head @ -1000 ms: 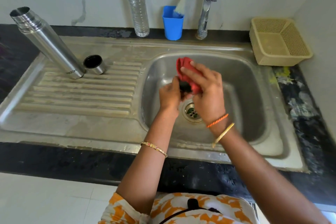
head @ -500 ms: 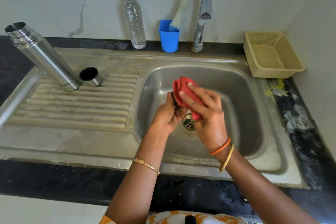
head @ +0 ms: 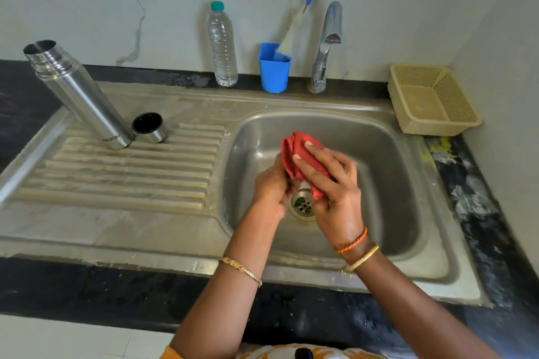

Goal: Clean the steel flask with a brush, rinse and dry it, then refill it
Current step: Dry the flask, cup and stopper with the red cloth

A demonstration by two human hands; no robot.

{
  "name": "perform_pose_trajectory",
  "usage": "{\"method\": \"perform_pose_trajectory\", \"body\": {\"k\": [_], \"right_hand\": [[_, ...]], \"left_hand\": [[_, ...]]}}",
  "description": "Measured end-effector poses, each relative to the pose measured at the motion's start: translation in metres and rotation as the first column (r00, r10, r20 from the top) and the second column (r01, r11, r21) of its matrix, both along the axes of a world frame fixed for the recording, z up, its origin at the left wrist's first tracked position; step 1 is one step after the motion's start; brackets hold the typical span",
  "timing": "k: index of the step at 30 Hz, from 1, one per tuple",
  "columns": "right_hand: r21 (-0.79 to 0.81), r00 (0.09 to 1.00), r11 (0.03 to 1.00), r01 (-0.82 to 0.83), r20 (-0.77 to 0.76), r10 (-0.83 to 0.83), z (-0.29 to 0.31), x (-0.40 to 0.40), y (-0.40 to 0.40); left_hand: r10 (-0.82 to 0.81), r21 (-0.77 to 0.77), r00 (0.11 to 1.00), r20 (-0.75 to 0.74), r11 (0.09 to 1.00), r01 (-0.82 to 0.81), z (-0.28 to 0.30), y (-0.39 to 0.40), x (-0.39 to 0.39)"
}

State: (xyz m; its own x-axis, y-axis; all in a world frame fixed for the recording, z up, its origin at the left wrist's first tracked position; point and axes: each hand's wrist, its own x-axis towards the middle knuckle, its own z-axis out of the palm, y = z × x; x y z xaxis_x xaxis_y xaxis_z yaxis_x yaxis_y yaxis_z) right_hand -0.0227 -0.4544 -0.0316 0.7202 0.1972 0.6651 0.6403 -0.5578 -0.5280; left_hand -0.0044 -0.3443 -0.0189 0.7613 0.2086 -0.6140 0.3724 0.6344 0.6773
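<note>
Over the basin of a steel sink [head: 408, 183], 2 hands work together on 1 red cloth [head: 303, 163]. The right hand [head: 335, 192] has its fingers laid across the cloth and curled round it, pressing it against a small dark part pinched in the left hand [head: 271, 189]; that part is almost wholly hidden, so whether it is the flask's inner stopper cannot be told. Compared with a second ago, the cloth has been turned and bunched further over the part, and less of the dark piece shows; the hands stay above the drain. This reads as the drying step carrying on for a small piece, with refilling not yet begun.

The steel flask [head: 78, 96] stands open and upright on the ribbed draining board at the left, well apart from the hands, unmoved. Just beside its base lies 1 steel cap [head: 150, 127], dark inside.

Along the back wall of the table: 1 clear plastic bottle [head: 222, 46] with a teal cap, 1 blue cup [head: 274, 73] holding 1 brush [head: 291, 35] with a blue handle, and 1 tap [head: 326, 46]. At the right stands 1 beige basket [head: 431, 102].
</note>
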Motion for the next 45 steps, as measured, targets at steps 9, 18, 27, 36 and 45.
{"method": "perform_pose_trajectory", "body": {"k": [9,18,27,36,45], "right_hand": [[-0.121,0.98,0.991,-0.06,0.181,0.081,-0.004,0.001,-0.018],[0.218,0.959,0.973,-0.079,-0.251,0.134,0.011,0.029,-0.019],[-0.209,0.983,0.968,-0.14,-0.146,0.11,0.037,0.036,-0.009],[0.002,0.997,0.998,0.066,0.029,-0.066,0.008,-0.003,0.025],[0.4,0.908,0.917,0.002,-0.385,0.166,0.015,0.016,0.039]], "left_hand": [[-0.148,-0.281,0.985,0.088,0.945,0.167,0.016,0.002,-0.01],[-0.464,0.028,0.88,0.105,0.886,0.464,0.017,0.019,-0.004],[-0.325,0.434,0.946,-0.002,0.851,0.294,0.018,0.02,-0.001],[-0.326,-0.253,0.945,-0.023,0.916,0.31,0.026,0.053,0.001],[-0.458,-0.222,0.884,0.093,0.856,0.467,0.028,0.073,0.001]]}}
